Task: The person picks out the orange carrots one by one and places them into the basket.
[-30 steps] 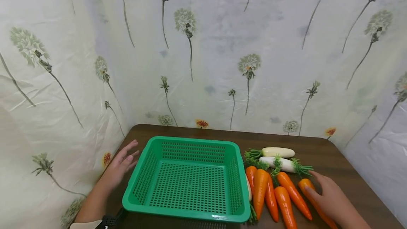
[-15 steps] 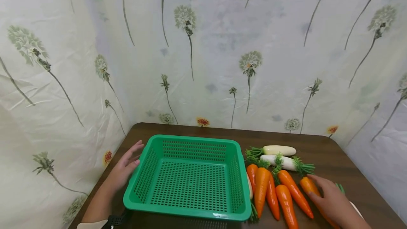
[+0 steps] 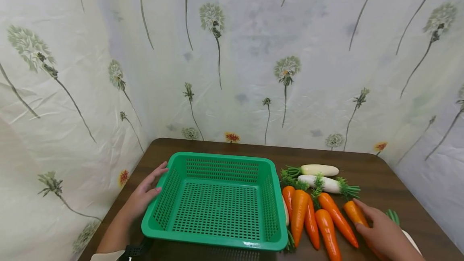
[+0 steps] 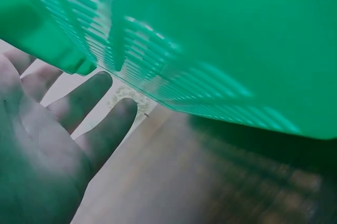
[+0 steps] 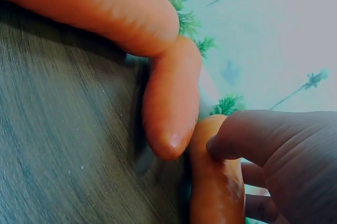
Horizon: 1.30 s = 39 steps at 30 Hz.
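A green plastic basket [image 3: 214,241] with perforated sides stands on the table. My left hand [image 3: 142,197] is at its left side, fingertips at the rim. In the left wrist view the fingers of the left hand [image 4: 68,113] are spread beside the basket wall [image 4: 221,81]. At the right, my right hand [image 3: 386,230] grips the rightmost orange carrot [image 3: 354,211]. The right wrist view shows the thumb of the right hand [image 5: 284,150] pressing on that carrot [image 5: 215,182], with other fingers partly hidden on its far side.
Several more carrots [image 3: 338,218] lie between basket and right hand. Two white radishes [image 3: 324,184] lie behind them. Another white radish [image 3: 411,240] is partly hidden behind the right hand. Patterned curtains [image 3: 239,71] surround the dark wooden table [image 3: 362,168].
My left hand has moved right to the basket's rim. The right hand has settled around the rightmost carrot, and a white radish beyond it has come into view.
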Motion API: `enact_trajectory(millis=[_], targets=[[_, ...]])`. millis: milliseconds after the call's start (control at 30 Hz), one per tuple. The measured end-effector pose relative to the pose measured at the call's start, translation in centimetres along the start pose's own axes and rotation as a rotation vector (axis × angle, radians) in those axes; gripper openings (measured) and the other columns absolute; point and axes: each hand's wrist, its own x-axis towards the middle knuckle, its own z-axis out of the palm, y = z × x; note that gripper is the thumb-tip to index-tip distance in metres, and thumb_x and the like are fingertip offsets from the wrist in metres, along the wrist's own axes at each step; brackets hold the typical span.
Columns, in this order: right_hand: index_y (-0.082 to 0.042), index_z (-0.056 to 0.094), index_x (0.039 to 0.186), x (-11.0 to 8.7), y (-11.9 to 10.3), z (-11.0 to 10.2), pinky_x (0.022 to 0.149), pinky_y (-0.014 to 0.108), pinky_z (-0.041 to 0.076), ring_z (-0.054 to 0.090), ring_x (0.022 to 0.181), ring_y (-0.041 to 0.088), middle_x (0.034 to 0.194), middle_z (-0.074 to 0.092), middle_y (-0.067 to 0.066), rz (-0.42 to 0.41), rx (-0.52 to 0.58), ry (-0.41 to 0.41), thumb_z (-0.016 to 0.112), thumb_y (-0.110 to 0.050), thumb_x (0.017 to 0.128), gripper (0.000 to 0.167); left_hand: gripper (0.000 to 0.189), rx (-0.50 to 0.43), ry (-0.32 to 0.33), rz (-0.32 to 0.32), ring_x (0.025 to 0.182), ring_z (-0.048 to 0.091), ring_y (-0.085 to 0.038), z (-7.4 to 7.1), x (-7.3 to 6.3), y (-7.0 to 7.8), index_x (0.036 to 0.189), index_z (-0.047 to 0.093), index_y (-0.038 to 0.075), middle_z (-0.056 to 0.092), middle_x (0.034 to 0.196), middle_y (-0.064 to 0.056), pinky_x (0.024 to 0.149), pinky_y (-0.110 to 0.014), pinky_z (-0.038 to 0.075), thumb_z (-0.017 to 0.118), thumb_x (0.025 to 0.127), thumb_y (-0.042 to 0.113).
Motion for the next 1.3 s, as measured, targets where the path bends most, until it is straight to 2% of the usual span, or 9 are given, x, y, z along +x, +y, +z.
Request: enact_trajectory(millis=[167, 267, 367, 500, 567, 733, 1033, 1300], targets=[[0.008, 0.030, 0.159, 0.1, -0.1, 0.0, 0.092, 0.066, 0.050, 0.051, 0.129, 0.060, 0.147, 0.047, 0.042, 0.025, 0.031, -0.037, 0.070, -0.033, 0.097, 0.084, 0.048, -0.007, -0.008, 0.015, 0.153, 0.022, 0.007, 0.1, -0.1, -0.1, 0.152, 0.039, -0.011, 0.018, 0.174, -0.017, 0.108, -0.011, 0.032, 0.043, 0.105, -0.002], [0.007, 0.031, 0.160, 0.0, -0.2, 0.0, 0.089, 0.061, 0.053, 0.058, 0.125, 0.055, 0.145, 0.051, 0.040, 0.046, 0.038, -0.034, 0.070, -0.033, 0.097, 0.084, 0.049, -0.011, -0.009, 0.031, 0.153, 0.022, 0.006, 0.1, 0.0, -0.1, 0.151, 0.039, -0.013, 0.019, 0.174, -0.017, 0.108, -0.012, 0.033, 0.042, 0.102, -0.006], [0.005, 0.030, 0.160, -0.1, -0.2, 0.1, 0.079, 0.050, 0.055, 0.066, 0.105, 0.039, 0.134, 0.061, 0.034, 0.062, 0.054, -0.030, 0.069, -0.032, 0.097, 0.083, 0.051, -0.024, -0.007, 0.038, 0.153, 0.022, 0.006, 0.2, 0.0, -0.2, 0.150, 0.038, -0.015, 0.019, 0.174, -0.017, 0.107, -0.013, 0.034, 0.041, 0.099, -0.010], [0.002, 0.031, 0.161, -0.1, -0.2, 0.3, 0.070, 0.041, 0.050, 0.062, 0.089, 0.023, 0.128, 0.064, 0.028, 0.079, 0.082, -0.028, 0.070, -0.034, 0.097, 0.084, 0.055, -0.044, 0.003, 0.037, 0.152, 0.022, 0.008, 0.4, -0.1, -0.5, 0.150, 0.038, -0.016, 0.020, 0.174, -0.012, 0.106, -0.013, 0.036, 0.038, 0.095, -0.014], [0.002, 0.032, 0.161, -0.1, -0.1, 0.4, 0.070, 0.042, 0.053, 0.065, 0.093, 0.023, 0.136, 0.061, 0.033, 0.078, 0.084, -0.022, 0.070, -0.036, 0.096, 0.084, 0.056, -0.053, 0.007, 0.033, 0.152, 0.023, 0.009, 0.4, -0.2, -0.6, 0.150, 0.037, -0.016, 0.020, 0.174, -0.010, 0.106, -0.013, 0.036, 0.037, 0.094, -0.015], [0.001, 0.031, 0.162, -0.1, 0.1, 0.6, 0.074, 0.049, 0.057, 0.071, 0.104, 0.035, 0.146, 0.051, 0.039, 0.081, 0.092, -0.015, 0.070, -0.036, 0.097, 0.085, 0.057, -0.073, 0.015, 0.025, 0.151, 0.023, 0.008, 0.7, -0.1, -0.8, 0.150, 0.036, -0.017, 0.019, 0.175, -0.012, 0.105, -0.014, 0.037, 0.035, 0.093, -0.014], [0.000, 0.034, 0.161, -0.6, -0.2, 0.9, 0.077, 0.052, 0.058, 0.073, 0.104, 0.036, 0.144, 0.054, 0.038, 0.049, 0.100, 0.051, 0.069, -0.030, 0.097, 0.078, 0.058, -0.093, 0.020, 0.020, 0.152, 0.022, 0.008, 0.7, -0.1, -1.3, 0.151, 0.037, -0.014, 0.018, 0.175, -0.013, 0.107, -0.014, 0.035, 0.034, 0.092, -0.014], [-0.001, 0.033, 0.161, -0.5, -0.9, 1.0, 0.076, 0.051, 0.058, 0.071, 0.105, 0.037, 0.142, 0.056, 0.037, 0.100, 0.133, 0.023, 0.070, -0.037, 0.098, 0.082, 0.059, -0.119, 0.012, 0.030, 0.153, 0.021, 0.008, 0.9, -0.1, -1.4, 0.151, 0.036, -0.015, 0.017, 0.175, -0.011, 0.108, -0.013, 0.034, 0.033, 0.093, -0.013]])
